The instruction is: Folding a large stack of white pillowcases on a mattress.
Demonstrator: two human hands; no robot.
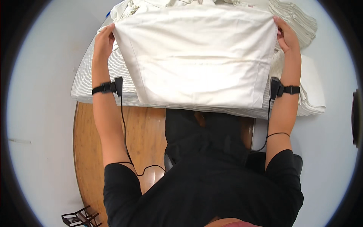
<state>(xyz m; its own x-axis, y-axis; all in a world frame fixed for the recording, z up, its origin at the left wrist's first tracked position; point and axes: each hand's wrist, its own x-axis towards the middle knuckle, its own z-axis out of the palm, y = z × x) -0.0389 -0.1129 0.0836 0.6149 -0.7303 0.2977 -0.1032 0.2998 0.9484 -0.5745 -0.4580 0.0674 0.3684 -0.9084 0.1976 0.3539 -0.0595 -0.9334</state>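
Note:
A white rectangular cloth [200, 45] is spread out between my two hands, with seams along its sides and a crease across its middle. My left hand [104, 42] pinches its far left corner. At the far right corner, my right hand [288, 36] grips the edge between thumb and fingers. The cloth's near edge hangs close to the front of a bed-like surface with a striped white cover [86, 81]. Whether the cloth has one layer or two, I cannot tell.
Crumpled white fabric [125, 10] lies at the far left. Folded white cloths [298, 20] are stacked at the far right, with another folded stack [313, 87] nearer. Thin black cables [123, 128] run from my wrist straps. A dark chair [81, 218] stands on the wooden floor [89, 151].

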